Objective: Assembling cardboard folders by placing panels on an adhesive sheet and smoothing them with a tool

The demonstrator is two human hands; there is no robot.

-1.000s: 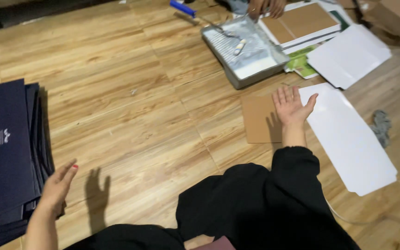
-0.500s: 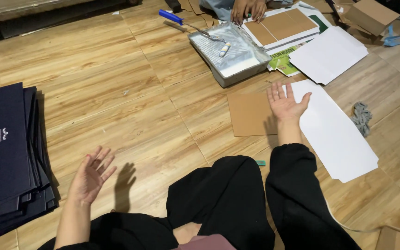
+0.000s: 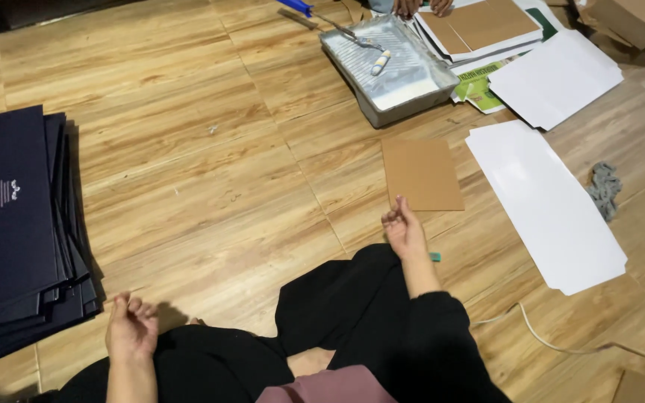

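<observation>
Looking down from the head camera, we sit on a light wooden plank floor [image 3: 210, 194] with our black-clad legs folded in front of us. Between the stack of dark navy printed card sheets [image 3: 13, 224] at the left edge and the plain brown cardboard rectangle [image 3: 421, 173] ahead to the right lies a wide bare stretch of floor, open for moving. Just right of the cardboard, a long white paper sheet [image 3: 554, 209] runs down towards the lower right, its near edge well apart from our knee. Beyond the cardboard stands a grey metal paint tray [image 3: 412, 86] with a small roller [image 3: 380, 61] lying in it, its near corner just beside the cardboard's far edge. A crumpled grey rag [image 3: 604, 188] lies by the white sheet's right edge, and a pale cord [image 3: 561, 347] trails across the floor at lower right.

Our right hand [image 3: 404, 227] hovers just short of the cardboard's near edge, wrist raised above the knee, its fingers [image 3: 393, 216] curled loosely inward and gripping nothing. Our left hand [image 3: 132, 328] is lifted over the left thigh, near the navy stack but apart from it, palm turned up, fingers half curled and empty. At the top edge, another person's hands [image 3: 416, 7] rest by a pile of brown boards.
</observation>
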